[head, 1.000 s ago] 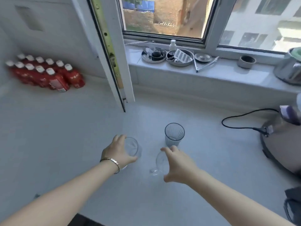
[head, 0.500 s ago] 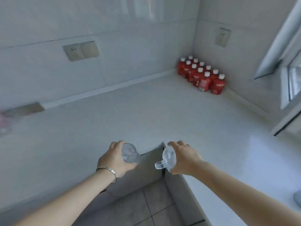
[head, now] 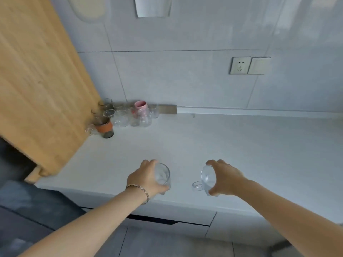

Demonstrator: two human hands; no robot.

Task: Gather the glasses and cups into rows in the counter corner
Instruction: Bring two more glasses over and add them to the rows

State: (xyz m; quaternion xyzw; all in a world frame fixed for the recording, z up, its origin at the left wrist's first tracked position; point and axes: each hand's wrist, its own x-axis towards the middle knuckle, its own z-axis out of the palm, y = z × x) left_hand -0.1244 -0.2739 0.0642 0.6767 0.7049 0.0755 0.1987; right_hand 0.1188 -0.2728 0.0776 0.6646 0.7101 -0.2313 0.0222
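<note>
My left hand (head: 146, 179) grips a clear tumbler (head: 163, 175) from its side, held above the front part of the white counter (head: 222, 145). My right hand (head: 223, 178) holds a clear glass mug (head: 207, 179) tilted, its handle (head: 196, 186) pointing left. In the far left corner stand several clear glasses (head: 123, 116) in rows, with a pink cup (head: 140, 107) among them and a dark glass with an orange band (head: 105, 127) at the front left. Both hands are well short of that group.
A wooden panel (head: 40, 80) rises along the counter's left side beside the glasses. A wall socket and switch (head: 249, 65) sit on the tiled back wall. The counter's front edge (head: 185, 203) runs just under my hands, with drawers and floor below.
My view has swung left from the window and the red bottles to this counter corner. Both hands still carry the same tumbler and mug, now over the counter's front part.
</note>
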